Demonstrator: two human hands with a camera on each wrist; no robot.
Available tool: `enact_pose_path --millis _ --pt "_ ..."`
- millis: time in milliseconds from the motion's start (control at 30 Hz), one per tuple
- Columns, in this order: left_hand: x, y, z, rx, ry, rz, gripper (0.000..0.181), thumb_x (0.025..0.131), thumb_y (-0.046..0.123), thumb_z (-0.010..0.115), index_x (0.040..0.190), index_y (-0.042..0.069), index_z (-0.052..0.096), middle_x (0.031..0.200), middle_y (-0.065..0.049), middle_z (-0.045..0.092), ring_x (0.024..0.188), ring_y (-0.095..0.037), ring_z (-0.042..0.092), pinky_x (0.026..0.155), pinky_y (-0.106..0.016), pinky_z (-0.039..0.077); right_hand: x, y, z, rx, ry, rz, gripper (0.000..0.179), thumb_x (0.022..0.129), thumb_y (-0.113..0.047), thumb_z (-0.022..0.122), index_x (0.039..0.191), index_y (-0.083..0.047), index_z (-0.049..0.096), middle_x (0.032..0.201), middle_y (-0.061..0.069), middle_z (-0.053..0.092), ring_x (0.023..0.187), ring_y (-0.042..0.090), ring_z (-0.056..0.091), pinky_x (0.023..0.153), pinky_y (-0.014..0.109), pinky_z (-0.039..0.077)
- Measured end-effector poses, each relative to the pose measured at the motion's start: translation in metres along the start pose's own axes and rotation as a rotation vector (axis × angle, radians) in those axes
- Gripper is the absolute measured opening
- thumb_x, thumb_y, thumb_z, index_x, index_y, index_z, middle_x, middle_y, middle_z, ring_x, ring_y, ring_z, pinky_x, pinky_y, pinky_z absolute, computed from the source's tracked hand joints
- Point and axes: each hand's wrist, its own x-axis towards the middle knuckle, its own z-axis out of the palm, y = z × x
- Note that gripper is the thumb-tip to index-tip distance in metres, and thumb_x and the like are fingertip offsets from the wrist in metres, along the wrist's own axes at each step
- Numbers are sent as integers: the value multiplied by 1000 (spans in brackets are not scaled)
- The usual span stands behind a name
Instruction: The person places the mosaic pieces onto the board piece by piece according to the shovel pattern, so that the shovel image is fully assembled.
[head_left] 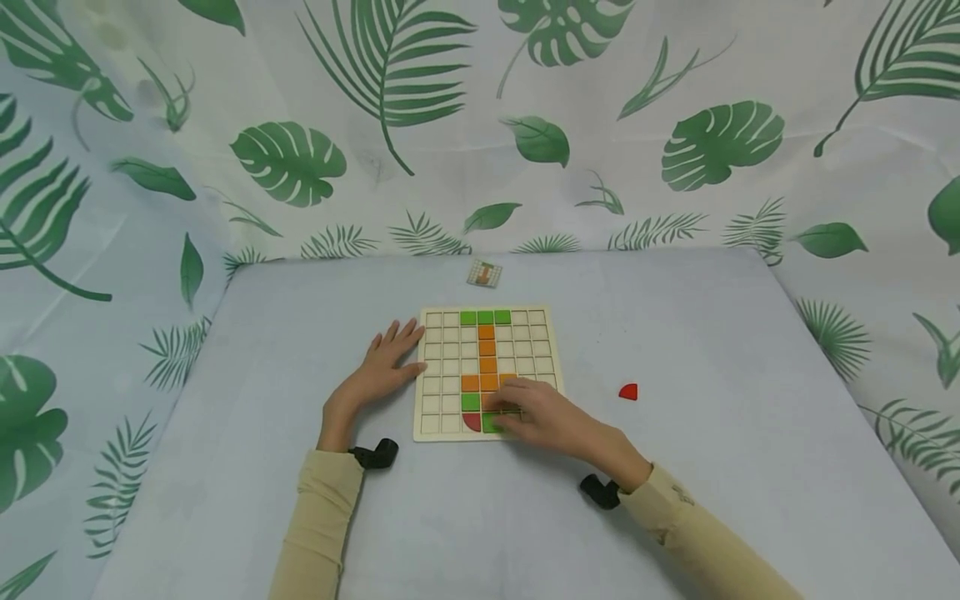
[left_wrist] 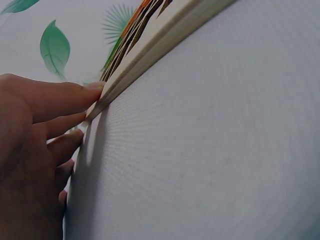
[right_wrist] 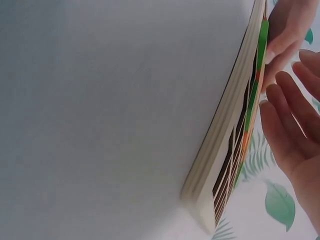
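A cream grid board point(head_left: 433, 342) lies on the table, with green, orange and red tiles in some of its squares. My left hand point(head_left: 382, 367) rests at its left edge, thumb and fingertips against the rim. In the left wrist view the thumb point(left_wrist: 75, 95) touches the board's side. My right hand point(head_left: 551, 417) is over the lower right part, fingers loosely bent, hiding some squares there. Just left of its fingers are a dark red quarter-round tile point(head_left: 472, 422) and a green tile point(head_left: 470, 402). The right wrist view shows these fingers point(right_wrist: 287, 120) spread, holding nothing visible.
A bright red quarter-round piece point(head_left: 628, 392) lies on the table right of the board. Behind the board lies a small pattern card point(head_left: 483, 273) showing a grid with an orange figure. Leaf-printed cloth point(head_left: 525, 192) hangs around the table's back and sides.
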Motion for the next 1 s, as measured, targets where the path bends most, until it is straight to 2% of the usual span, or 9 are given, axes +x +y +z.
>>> enact_pose_path --millis 167,500,767,1000 --pt "0 0 1 4 7 3 68 105 23 56 163 5 25 173 -15 12 160 -38 -3 129 -56 -7 -8 6 -5 -20 34 21 18 92 -4 74 111 -7 74 109 3 73 96 18 68 84 32 60" --pt "-2 -1 0 3 12 3 69 104 24 56 163 5 26 172 -15 13 160 -38 -3 129 -56 -7 -22 22 -16 -18 73 68 18 93 -2 73 110 -4 74 106 5 72 87 12 62 75 25 58" --pt "-2 -2 0 6 18 13 66 104 23 56 162 6 30 172 -17 14 160 -40 -2 129 -58 -6 -32 28 -23 -47 84 97 17 92 -2 74 109 -4 74 105 5 71 87 13 62 75 29 59" --pt "-2 1 -2 1 8 14 66 105 23 56 163 6 29 172 -16 13 160 -40 -2 129 -57 -7 -49 35 -33 -70 118 120 21 90 4 72 109 -4 75 106 4 72 88 14 64 75 29 60"
